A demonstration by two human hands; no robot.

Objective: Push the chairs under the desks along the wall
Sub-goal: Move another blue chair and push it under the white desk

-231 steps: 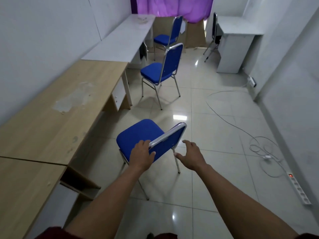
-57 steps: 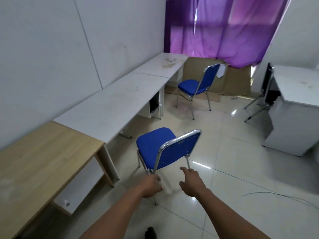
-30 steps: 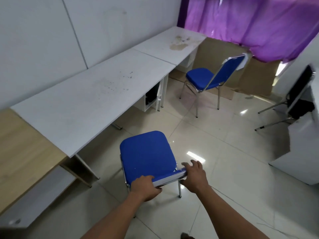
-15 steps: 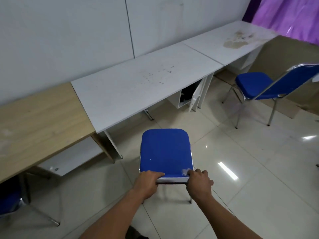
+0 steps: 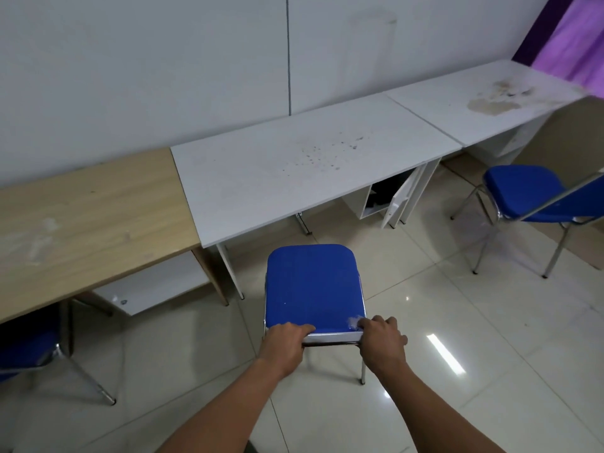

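A blue chair with a chrome frame stands on the tiled floor, its seat pointing at the white desk against the wall. Its front edge is just short of the desk's edge. My left hand grips the left end of the backrest's top rail, and my right hand grips the right end. Another blue chair stands out in the open at the right, in front of the far white desk. A third blue chair sits partly under the wooden desk at the left.
An open cabinet with a hanging door sits under the white desk's right end. A white drawer unit sits below the wooden desk. Purple curtain hangs at the top right. Glossy tiled floor spreads to the right.
Since half a second ago the view has swung left and the chair has come squarer to the white desk and nearer its edge. Both hands keep their hold on the backrest.
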